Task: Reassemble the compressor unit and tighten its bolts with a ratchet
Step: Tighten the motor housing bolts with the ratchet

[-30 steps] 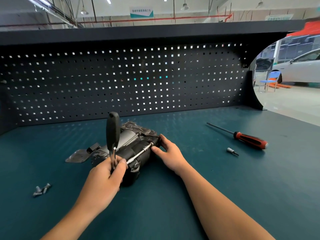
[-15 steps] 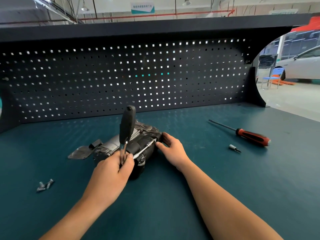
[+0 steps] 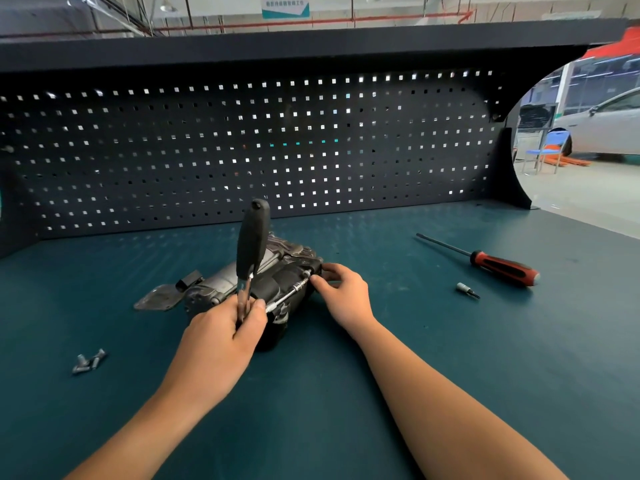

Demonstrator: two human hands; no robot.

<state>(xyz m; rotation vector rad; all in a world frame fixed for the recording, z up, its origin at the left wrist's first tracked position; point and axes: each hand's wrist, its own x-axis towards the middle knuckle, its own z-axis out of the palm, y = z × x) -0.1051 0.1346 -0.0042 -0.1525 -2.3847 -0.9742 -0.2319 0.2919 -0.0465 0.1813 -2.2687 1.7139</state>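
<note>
Head view: ratchet upright over the compressor

A dark teal tabletop [image 3: 450, 341] with a faintly dimpled surface carries the compressor unit [image 3: 277, 278] near its middle, in front of a black pegboard [image 3: 242, 150] of square holes. The unit is a lumpy block, grey cast metal on the left and a black rounded body on the right, with a flat metal tab [image 3: 157, 297] jutting left. It lies just beyond both hands. The left hand [image 3: 221, 337] grips the chrome neck of the ratchet [image 3: 252, 237], whose black rubbery handle stands upright. A slim chrome extension bar [image 3: 287, 296] runs from it along the unit; the right hand [image 3: 346, 296] pinches its far end. Loose bolts [image 3: 88, 362] lie at the near left; a red-handled screwdriver [image 3: 498, 266] and small bit [image 3: 465, 289] lie right.
</note>
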